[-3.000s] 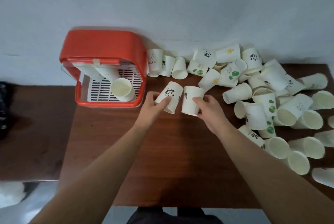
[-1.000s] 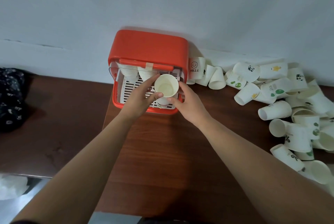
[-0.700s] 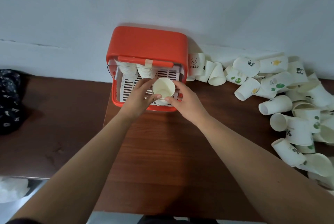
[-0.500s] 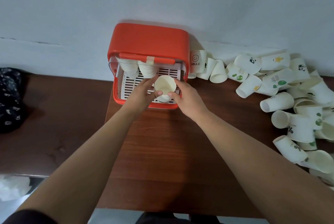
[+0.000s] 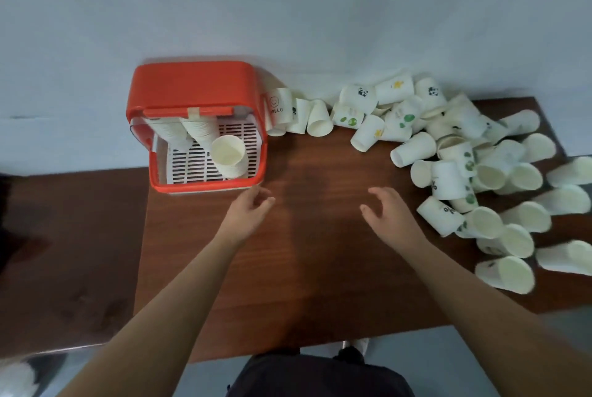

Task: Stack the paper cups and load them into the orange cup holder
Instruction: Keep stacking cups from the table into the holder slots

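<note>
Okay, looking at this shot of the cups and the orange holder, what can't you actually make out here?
Head view only:
- How many cups each stack in the orange cup holder has: its lid hides their upper ends.
- Loose cups at right: cut by the edge, blurred.
- Prints on far cups: too small.
- Left hand, right hand: empty, open.

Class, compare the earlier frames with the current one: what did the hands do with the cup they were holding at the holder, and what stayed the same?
Both hands let go of the stacked cups, leaving them leaning in the orange cup holder. The left hand and right hand pulled back over the table, open and empty. The loose cup pile on the right is unchanged.
</note>
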`<state>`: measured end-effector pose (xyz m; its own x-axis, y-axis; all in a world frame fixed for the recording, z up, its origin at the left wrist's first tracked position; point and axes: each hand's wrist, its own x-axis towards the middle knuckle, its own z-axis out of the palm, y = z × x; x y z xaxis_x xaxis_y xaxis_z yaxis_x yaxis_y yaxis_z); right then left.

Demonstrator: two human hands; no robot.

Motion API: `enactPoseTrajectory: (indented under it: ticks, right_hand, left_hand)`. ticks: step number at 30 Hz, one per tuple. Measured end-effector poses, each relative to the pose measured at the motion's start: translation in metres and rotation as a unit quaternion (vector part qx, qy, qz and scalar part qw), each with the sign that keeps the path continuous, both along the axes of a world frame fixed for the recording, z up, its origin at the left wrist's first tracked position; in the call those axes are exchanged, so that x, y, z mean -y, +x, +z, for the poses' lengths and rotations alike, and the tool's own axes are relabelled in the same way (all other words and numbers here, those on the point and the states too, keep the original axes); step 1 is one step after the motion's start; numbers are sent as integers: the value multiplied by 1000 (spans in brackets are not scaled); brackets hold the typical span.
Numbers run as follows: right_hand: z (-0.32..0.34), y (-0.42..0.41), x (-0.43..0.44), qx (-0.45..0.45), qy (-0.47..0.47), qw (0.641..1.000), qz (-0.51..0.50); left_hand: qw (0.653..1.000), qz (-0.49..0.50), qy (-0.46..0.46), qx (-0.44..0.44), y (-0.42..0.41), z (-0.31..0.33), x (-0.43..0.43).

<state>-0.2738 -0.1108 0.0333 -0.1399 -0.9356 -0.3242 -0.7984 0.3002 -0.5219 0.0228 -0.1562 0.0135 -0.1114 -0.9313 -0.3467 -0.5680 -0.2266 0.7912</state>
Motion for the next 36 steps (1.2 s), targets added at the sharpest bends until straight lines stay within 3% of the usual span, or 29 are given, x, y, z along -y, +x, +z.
enactPoseTrajectory:
  ticks: [3,8,12,17,20,26,32,36]
  right_hand:
    - [3,-66,-42,-19,-2,998,-54]
    - [9,-163,-93,-46,-21,989,-139]
    - [7,-218,-114,-49,-33,987,-151]
    - [-5,-257,-109,-69,-14,992,-109]
    - [-19,-265,-94,-128,-18,990,-59]
    - [-46,-264,-69,-241,9,970,31]
    - [-53,-259,-66,-242,-16,968,56]
    - [-43,-258,-62,-195,-25,979,51]
  left_hand:
    - [994,-105,19,35,-65,-2,-7]
    - [977,-201,54,42,-192,4,-14]
    - [963,-266,10,50,-278,1,-23]
    - [923,-357,-81,120,-347,-21,-26]
    - [907,-385,-90,142,-372,-34,-26]
    - [838,-449,-148,273,-384,-58,-30]
    - [833,-414,-198,307,-382,-67,-44]
    - [841,-406,-150,324,-371,-68,-43]
